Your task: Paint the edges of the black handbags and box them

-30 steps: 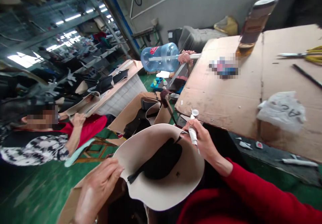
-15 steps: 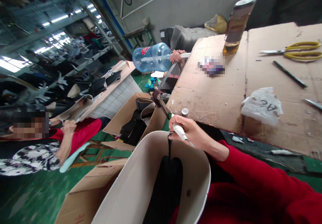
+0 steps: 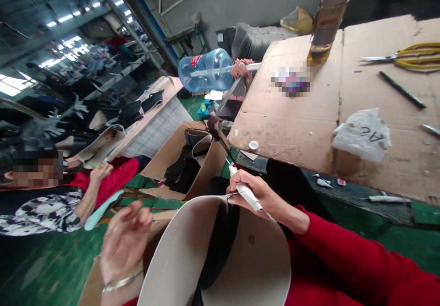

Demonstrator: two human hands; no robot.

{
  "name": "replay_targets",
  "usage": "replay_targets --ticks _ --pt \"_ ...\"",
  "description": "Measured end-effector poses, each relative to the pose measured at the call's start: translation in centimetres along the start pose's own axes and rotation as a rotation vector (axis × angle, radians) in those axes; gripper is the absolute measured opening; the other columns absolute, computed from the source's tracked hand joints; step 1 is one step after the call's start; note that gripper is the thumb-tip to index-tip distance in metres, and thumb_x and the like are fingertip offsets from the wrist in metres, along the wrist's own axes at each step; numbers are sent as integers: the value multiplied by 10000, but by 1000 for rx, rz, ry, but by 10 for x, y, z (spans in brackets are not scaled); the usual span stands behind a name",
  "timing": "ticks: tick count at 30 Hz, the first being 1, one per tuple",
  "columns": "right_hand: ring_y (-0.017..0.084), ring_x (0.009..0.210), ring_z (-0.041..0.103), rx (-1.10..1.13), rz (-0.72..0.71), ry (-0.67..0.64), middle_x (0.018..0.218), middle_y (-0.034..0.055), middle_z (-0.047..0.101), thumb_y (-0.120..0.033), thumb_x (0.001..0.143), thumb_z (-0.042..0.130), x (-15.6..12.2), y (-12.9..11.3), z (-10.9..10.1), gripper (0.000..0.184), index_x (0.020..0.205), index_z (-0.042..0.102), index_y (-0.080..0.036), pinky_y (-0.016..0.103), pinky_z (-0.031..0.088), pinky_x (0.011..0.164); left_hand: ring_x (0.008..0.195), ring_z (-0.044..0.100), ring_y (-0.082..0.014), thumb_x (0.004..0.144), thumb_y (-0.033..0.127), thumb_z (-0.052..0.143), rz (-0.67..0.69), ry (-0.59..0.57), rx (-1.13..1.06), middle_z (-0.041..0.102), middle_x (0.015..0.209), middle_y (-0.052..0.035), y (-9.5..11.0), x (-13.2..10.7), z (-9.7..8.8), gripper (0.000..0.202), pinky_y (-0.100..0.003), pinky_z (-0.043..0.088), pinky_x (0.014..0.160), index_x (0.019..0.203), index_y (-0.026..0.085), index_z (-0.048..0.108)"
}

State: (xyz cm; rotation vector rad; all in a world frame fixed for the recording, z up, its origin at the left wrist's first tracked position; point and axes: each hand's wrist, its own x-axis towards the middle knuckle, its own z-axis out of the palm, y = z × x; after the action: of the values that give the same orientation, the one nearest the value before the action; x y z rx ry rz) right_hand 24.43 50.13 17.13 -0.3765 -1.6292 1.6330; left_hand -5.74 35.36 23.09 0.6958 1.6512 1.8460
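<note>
On the head feed, I have the white nozzle tube lying aslant under the fingers of the right hand, its thin tip pointing up and away past the knuckles. That grip is closed round the tube, and the same hand's thumb and fingertips meet the far rim of the cream-lined tubular piece at its seam. The piece sits below and nearer the camera, mouth facing up at me, with a dark band slanting down its inside.

The right arm comes in from the lower right in a red sleeve, wrist nearly straight. The left hand hovers off the piece's left side, fingers loosely curled, holding nothing that I can make out (it is motion-blurred); a silvery band circles its wrist.

Half a second ago the left hand was out of my view, and the piece's mouth was drawn out longer; now it is rounder. The right hand keeps both the tube and the rim.

Beyond the hands, a small white cap rests near the edge of the cardboard-covered table. Farther along lie a crumpled plastic bag, a black pen and yellow-handled scissors. An open cardboard box stands between the table and a seated co-worker.
</note>
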Motion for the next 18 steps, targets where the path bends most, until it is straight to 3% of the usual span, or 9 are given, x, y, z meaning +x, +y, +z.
replay_targets --ticks 1,4,7,9,14,18 --pt "141 749 549 1 0 -6 902 8 619 -296 948 720 0 -3 1 203 947 535 -210 246 434 670 762 652 -182 575 498 950 -46 -90 26 748 1005 -53 -4 9 10 413 -310 578 680 853 239 789" --pt "139 739 550 0 5 5 892 6 615 -307 947 721 3 -11 5 203 951 543 -209 241 432 657 882 653 -227 687 489 887 -130 -427 164 727 1153 -141 -11 25 48 380 -337 548 795 909 185 832" --pt "133 731 533 -18 -11 49 894 2 603 -274 930 727 8 -12 8 186 934 556 -202 237 417 650 836 605 -228 784 605 780 -97 -744 339 716 1129 -172 -11 31 78 501 -333 500 778 990 152 843" --pt "130 723 528 -17 -16 71 893 -2 600 -252 926 720 12 -9 10 173 939 555 -202 237 411 648 813 588 -235 780 681 746 -80 -865 387 713 1060 -167 -10 33 89 581 -334 481 758 993 149 844" --pt "131 713 524 -38 -22 172 852 -19 580 -224 905 719 19 -1 15 172 939 551 -209 241 407 654 891 593 -266 657 778 784 -123 -928 354 670 1002 -127 -12 30 103 708 -328 469 784 976 148 828" --pt "144 736 549 -49 -18 228 858 -12 600 -230 910 721 21 4 18 175 949 551 -215 254 422 674 928 592 -246 667 680 852 -116 -864 367 653 1014 -78 -20 16 115 653 -296 455 806 1083 180 794"
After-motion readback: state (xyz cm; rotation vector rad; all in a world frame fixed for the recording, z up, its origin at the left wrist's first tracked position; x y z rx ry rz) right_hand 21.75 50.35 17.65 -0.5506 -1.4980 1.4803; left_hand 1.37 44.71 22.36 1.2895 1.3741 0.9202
